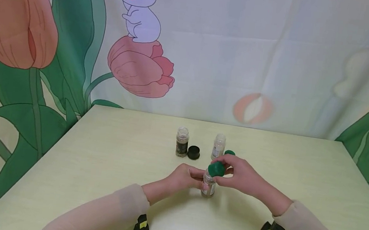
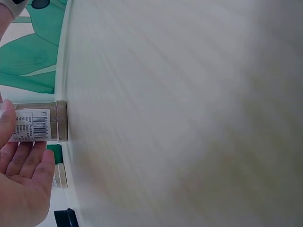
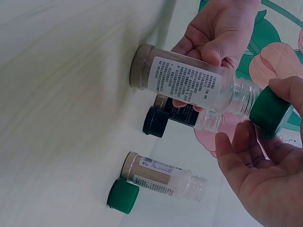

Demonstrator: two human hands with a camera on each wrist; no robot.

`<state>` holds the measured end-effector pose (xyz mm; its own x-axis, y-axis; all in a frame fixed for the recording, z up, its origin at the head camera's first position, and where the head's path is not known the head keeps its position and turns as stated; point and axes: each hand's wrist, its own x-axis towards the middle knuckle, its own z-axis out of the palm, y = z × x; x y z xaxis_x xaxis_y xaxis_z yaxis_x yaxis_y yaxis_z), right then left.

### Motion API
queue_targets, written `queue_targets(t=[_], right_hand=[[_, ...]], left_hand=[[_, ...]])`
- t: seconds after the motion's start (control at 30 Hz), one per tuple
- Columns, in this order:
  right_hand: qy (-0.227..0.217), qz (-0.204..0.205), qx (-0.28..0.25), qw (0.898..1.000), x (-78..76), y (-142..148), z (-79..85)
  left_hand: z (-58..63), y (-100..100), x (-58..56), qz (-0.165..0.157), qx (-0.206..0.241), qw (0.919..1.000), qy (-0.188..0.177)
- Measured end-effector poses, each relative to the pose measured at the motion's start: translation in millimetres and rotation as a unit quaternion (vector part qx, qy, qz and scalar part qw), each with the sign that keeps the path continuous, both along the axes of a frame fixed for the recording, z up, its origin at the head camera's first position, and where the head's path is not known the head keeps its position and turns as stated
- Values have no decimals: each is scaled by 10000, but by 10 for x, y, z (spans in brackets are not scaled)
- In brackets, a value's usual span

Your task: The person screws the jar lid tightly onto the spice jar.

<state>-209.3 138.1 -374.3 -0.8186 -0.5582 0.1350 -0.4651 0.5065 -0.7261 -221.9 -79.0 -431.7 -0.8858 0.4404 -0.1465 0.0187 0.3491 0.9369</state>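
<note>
Cap [image 3: 270,112], grn., pinched by R hand [image 1: 244,176], tilted at mouth of jar [image 3: 184,81]; L hand [image 1: 182,179] grips jar, long axis approx. vert., R hand nearer mouth.

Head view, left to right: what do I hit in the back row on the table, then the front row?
Back: dark-labelled jar → black cap → pale-labelled jar → loose green cap.
Front: left hand → held jar → right hand.
</note>
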Motion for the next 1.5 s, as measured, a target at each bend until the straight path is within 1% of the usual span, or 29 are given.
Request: queue_targets(t=[0.2, 0.33, 0.5, 0.67, 0.8, 1.07, 1.3, 1.5], right_hand=[[123, 95, 22, 9999, -22, -16, -4], [86, 119, 183, 9997, -49, -23, -26], [-44, 96, 418, 9991, -88, -28, -49], [-135, 195, 546, 9982, -109, -38, -15], [-110, 307, 626, 9975, -119, -54, 12], [-116, 429, 724, 9964, -126, -67, -9], [44, 572, 912, 9942, -170, -92, 15], [-13, 576, 1028, 9930, -170, -105, 50]], left_hand=[[10, -13, 5, -105, 46, 9999, 110], [15, -20, 8, -135, 42, 9998, 108], [14, -7, 9, -91, 2, 9999, 70], [14, -9, 10, -117, -19, 9998, 131], [18, -6, 5, -151, -5, 9997, 176], [27, -16, 30, -202, 12, 9996, 177], [11, -18, 20, -173, -24, 9996, 211], [15, -6, 16, -118, -91, 9997, 185]])
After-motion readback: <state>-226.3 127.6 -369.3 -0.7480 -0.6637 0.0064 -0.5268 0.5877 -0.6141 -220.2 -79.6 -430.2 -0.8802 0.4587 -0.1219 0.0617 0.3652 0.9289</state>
